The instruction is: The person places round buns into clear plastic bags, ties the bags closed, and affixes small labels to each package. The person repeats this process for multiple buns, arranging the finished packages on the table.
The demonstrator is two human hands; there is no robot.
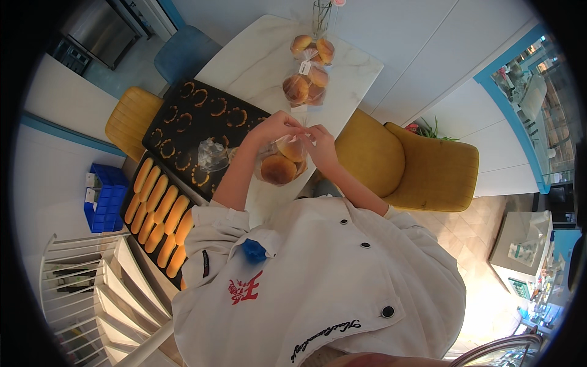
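Note:
Round golden-brown buns (pixel 278 169) fill a clear plastic bag (pixel 300 169) at the edge of the marble-look table (pixel 243 57). My left hand (pixel 278 130) pinches the gathered neck of this bag from the left. From the right, the fingers of my right hand (pixel 322 145) grip the same neck, close to the left fingertips. Whether a tie is between the fingers is too small to tell. Just beyond my hands stands another bag of buns (pixel 296 89), its neck gathered and a white tag (pixel 304 68) on it. A further bag of buns (pixel 301 43) is behind that.
Left of my hands lies a black baking tray (pixel 192 108) with baked-on rings and crumpled clear plastic (pixel 213 155). Long bread rolls (pixel 160 206) line a second tray. A glass vase (pixel 322 18) stands at the table's far end. A mustard chair (pixel 369 153) is at the right.

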